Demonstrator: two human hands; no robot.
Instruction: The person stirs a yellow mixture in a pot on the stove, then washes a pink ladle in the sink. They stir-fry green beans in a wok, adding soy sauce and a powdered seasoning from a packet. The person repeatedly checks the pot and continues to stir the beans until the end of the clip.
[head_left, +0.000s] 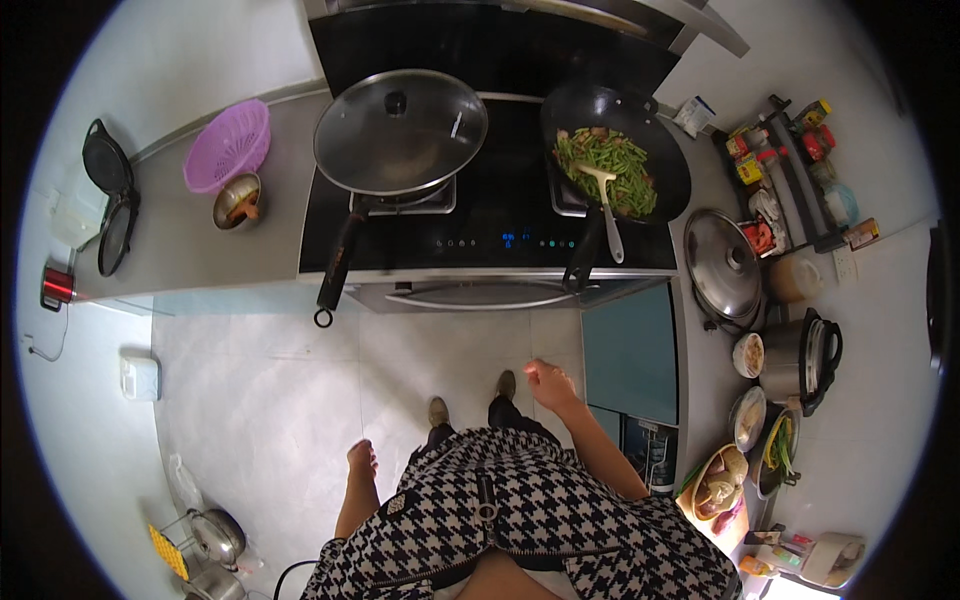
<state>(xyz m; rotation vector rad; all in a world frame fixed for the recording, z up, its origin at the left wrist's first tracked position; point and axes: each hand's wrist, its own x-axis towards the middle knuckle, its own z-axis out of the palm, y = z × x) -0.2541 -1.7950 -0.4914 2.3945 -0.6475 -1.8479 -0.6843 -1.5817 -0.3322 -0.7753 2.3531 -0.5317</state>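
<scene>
My right hand (551, 384) hangs in front of the body with its fingers curled, and no object shows in it. Lower on the left, my left hand (362, 457) is also loosely curled, away from any object. Beyond both hands, a wok (667, 176) on the right burner holds cut green beans (611, 161) with pieces of meat, and a spatula (611, 221) rests in it. A pan with a glass lid (401, 135) covers the left burner; its black handle (343, 262) points towards me over the counter edge.
On the left counter are a purple plastic colander (229, 146) and a metal bowl (225, 202). The right counter carries a large metal lid (720, 262), a pressure cooker (784, 364), several bowls and a spice rack (795, 165). Pots stand at the lower left.
</scene>
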